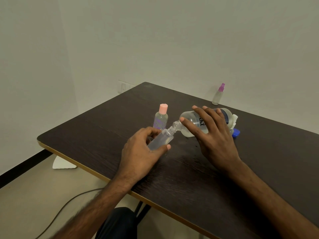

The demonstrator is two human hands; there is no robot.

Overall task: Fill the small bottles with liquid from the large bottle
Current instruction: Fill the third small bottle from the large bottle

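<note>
1. left hand grips small clear bottle; thumb on the near side, fingers curled round the far side; bottle uncapped, tilted, open neck pointing up and to the right
2. right hand grasps large bottle from above; fingers spread across its body, thumb down by the shoulder near the neck
3. large bottle lies almost horizontal, neck to the left, uncapped; its mouth meets the mouth of the small clear bottle; clear liquid pooled along its lower side; can't tell whether its underside touches the table
4. small clear bottle looks partly filled; exact level not readable; can't make out a stream at the mouths
5. both bottles sit above the middle of the dark wood-grain table, a little toward the far edge
6. pink-capped bottle stands upright just behind the left hand, cap on, clear liquid inside
7. spray bottle with a purple top stands upright at the far edge of the table, well apart from the rest
8. blue cap lies on the table just right of the large bottle's base; white part beside it, mostly hidden, can't identify
9. floor: dark cable runs under the table; wall socket behind the far left corner
</note>
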